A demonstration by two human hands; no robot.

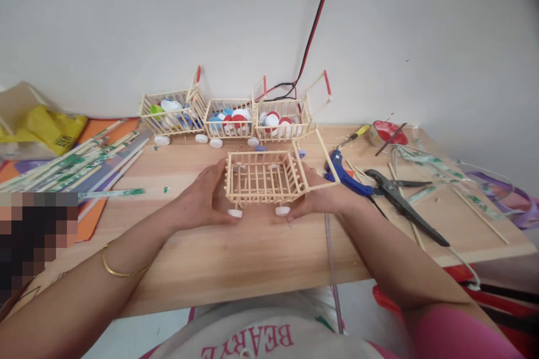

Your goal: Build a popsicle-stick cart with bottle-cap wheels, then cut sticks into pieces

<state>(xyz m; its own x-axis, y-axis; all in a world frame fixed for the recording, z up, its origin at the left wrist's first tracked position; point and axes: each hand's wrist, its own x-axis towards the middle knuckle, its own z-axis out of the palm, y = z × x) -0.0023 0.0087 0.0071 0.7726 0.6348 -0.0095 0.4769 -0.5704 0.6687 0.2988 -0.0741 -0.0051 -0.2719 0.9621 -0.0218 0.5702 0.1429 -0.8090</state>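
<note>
A small cart (263, 199) built of thin wooden sticks stands on the wooden table in front of me, with an open basket and white round wheels on its near side. My left hand (206, 196) is curled around its left end, thumb by the near left wheel. Around the right end my right hand (315, 196) is closed, thumb beside the near right wheel. The cart's stick handle frame leans out to the right over that hand and partly hides it. Fingers behind the cart are mostly hidden.
Three similar carts (229, 136) holding bottle caps stand along the wall. Wrapped sticks (80, 160) and a yellow bag (54, 129) lie left. To the right are a blue glue gun (351, 179), black-handled pliers (404, 202), a yellow cutter (357, 133) and a red bowl (387, 132).
</note>
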